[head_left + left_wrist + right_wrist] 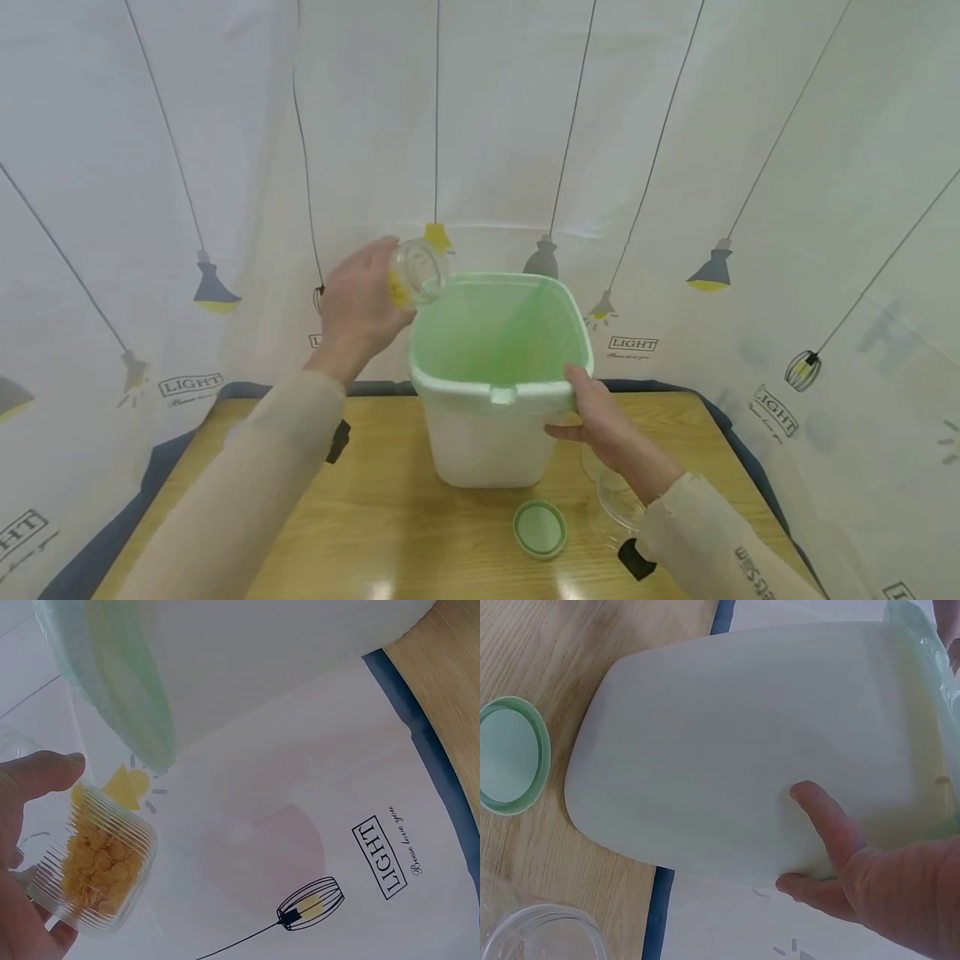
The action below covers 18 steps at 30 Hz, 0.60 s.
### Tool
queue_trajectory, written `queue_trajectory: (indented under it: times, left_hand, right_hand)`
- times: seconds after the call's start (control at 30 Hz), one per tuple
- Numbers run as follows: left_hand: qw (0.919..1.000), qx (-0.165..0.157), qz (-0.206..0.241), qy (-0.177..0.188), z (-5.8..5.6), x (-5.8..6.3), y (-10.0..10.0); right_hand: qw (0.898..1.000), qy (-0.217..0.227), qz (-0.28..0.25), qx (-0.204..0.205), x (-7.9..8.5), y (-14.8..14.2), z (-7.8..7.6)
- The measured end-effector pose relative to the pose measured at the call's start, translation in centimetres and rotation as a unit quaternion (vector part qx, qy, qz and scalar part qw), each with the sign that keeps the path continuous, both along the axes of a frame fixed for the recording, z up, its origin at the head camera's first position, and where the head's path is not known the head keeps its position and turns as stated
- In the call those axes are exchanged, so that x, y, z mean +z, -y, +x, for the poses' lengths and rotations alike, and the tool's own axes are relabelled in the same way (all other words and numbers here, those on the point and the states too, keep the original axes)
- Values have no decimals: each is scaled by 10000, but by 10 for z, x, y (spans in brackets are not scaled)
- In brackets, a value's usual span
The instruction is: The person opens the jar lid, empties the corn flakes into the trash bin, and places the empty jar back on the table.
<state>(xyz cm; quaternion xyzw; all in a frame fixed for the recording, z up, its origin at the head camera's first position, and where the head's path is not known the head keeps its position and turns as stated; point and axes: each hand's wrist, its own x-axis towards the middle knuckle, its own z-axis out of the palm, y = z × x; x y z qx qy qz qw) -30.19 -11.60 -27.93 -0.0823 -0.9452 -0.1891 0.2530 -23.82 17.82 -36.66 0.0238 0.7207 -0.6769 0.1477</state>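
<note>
My left hand [363, 292] holds a clear ribbed jar [417, 271], tipped with its mouth toward the bin's left rim. Golden flakes [103, 862], which look like cornflakes, lie inside the jar. A white bin [487, 446] stands on the table, and a thin green bag [480, 325] lines it and folds over its rim. At the front right corner of the bin, my right hand [600, 417] grips the rim, with fingers [825, 817] against the outer wall in the right wrist view. The bottom of the bin's inside is hidden.
A round green-rimmed lid [540, 529] lies on the wooden table [360, 500] in front of the bin. Clear containers [618, 504] stand right of it, partly behind my right forearm. A white curtain [495, 125] printed with lamps hangs around the table.
</note>
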Motion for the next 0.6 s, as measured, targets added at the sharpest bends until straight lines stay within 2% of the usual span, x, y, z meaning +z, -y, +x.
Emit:
queue_trajectory:
  times: [0.27, 0.47, 0.6]
  left_hand:
    - [9954, -202, -879, -325, -3, 1, -8]
    - [9857, -354, -1502, -678, -6, 0, -13]
    - [9805, -433, -1723, -843, -8, -1, -16]
  right_hand:
    - [10000, -6, 27, -40, -1, 2, 0]
    - [10000, -4, 61, -47, -1, 2, 0]
    - [10000, 7, 48, -60, -1, 2, 0]
